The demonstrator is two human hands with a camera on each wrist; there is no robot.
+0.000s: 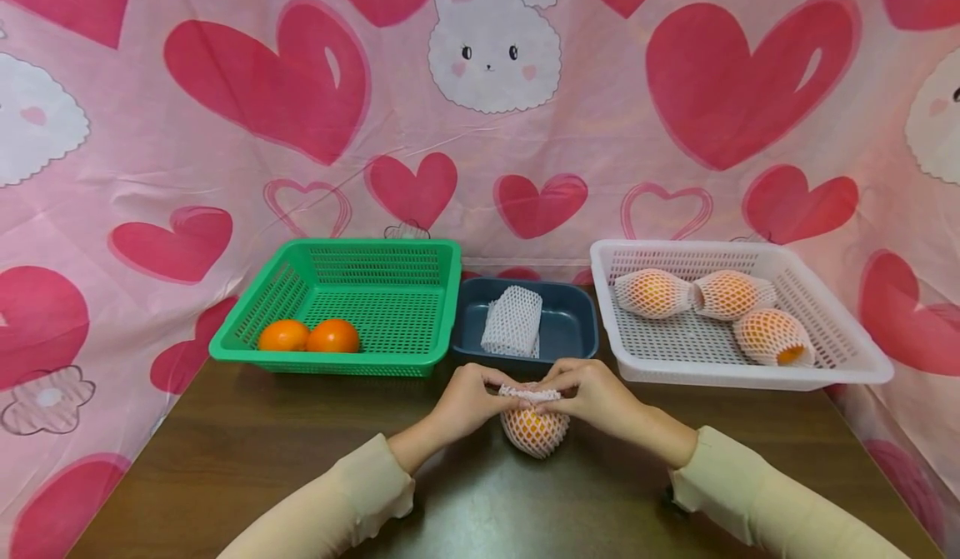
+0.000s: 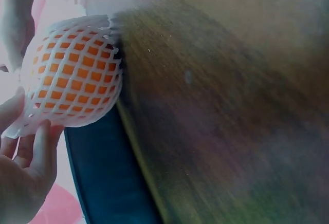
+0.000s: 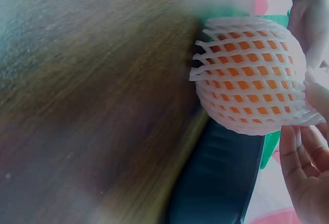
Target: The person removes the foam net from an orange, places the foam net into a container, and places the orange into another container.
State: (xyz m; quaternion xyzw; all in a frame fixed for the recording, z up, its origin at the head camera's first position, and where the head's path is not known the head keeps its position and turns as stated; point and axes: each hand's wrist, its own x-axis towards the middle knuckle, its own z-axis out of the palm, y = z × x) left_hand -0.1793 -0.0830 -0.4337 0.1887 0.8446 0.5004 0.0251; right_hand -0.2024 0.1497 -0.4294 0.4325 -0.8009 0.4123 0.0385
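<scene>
An orange in a white foam net sleeve (image 1: 536, 432) stands at the front middle of the table, between both hands. My left hand (image 1: 471, 402) pinches the upper rim of the net between thumb and fingers on its left side. On the opposite side my right hand (image 1: 595, 394) pinches the same rim. In the left wrist view the netted orange (image 2: 77, 75) shows with the left fingers (image 2: 43, 149) at the net's edge. The right wrist view has the net (image 3: 249, 80) spread round the fruit, its cut strands loose at the lower end.
Behind the hands is a dark blue tray (image 1: 573, 317) with folded white foam nets (image 1: 513, 321). At left stands a green basket (image 1: 405, 359) holding two bare oranges (image 1: 333, 336). A white basket (image 1: 637, 367) at right holds three netted oranges (image 1: 652, 293). A pink printed cloth (image 1: 480, 142) hangs behind.
</scene>
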